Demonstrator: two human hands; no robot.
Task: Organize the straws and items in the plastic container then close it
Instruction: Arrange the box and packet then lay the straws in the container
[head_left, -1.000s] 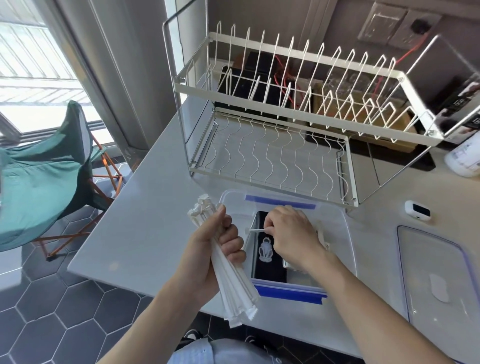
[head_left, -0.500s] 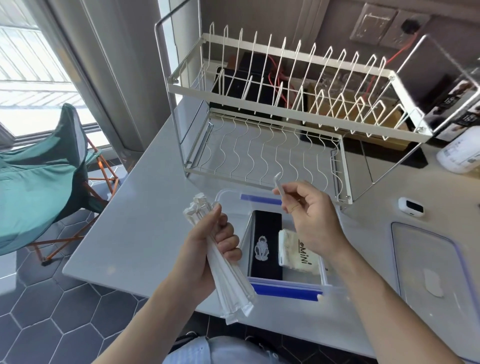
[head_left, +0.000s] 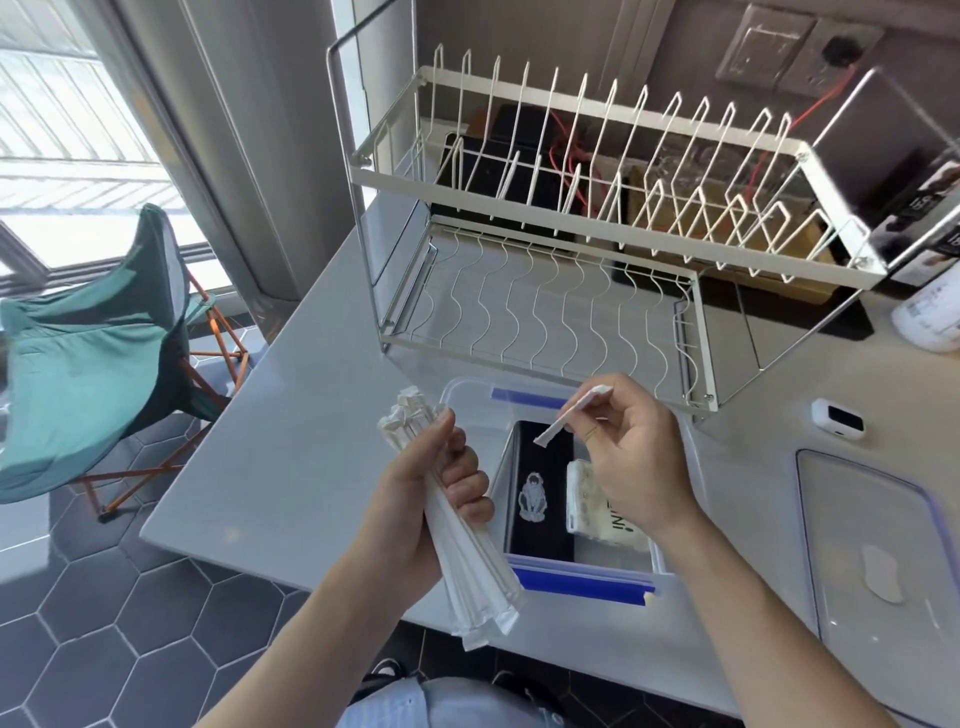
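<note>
— Holding anything, the left hand (head_left: 415, 499)?

— Yes. The left hand is closed around a bundle of straws (head_left: 457, 535) in white paper wrappers. The bundle is tilted; its top ends stick out above the thumb and its lower ends hang below the palm, over the front edge of the table (head_left: 270, 467).

— And the right hand (head_left: 628, 457)?

— The thumb and the first fingers are pinched together on one short wrapped straw (head_left: 574, 413). It is held slanted in the air, above the open container (head_left: 470, 410).

— Where is the container?

— It stands on the grey table, between the two forearms, just in front of the white dish rack (head_left: 571, 234). It is clear plastic with blue clips on the far and near sides. Inside lies a black flat case (head_left: 543, 499) with a small monkey picture, and beside it, on the right, a pale packet (head_left: 597, 504) with some letters. The right hand hides a part of this packet.

— Is the lid on?

— No. The clear lid (head_left: 878, 545) lies flat on the table, well to the right of the container. A small white device (head_left: 837, 418) rests beyond it.

— Anything else?

— A green folding chair (head_left: 93, 364) stands on the tiled floor, to the left of the table
</note>
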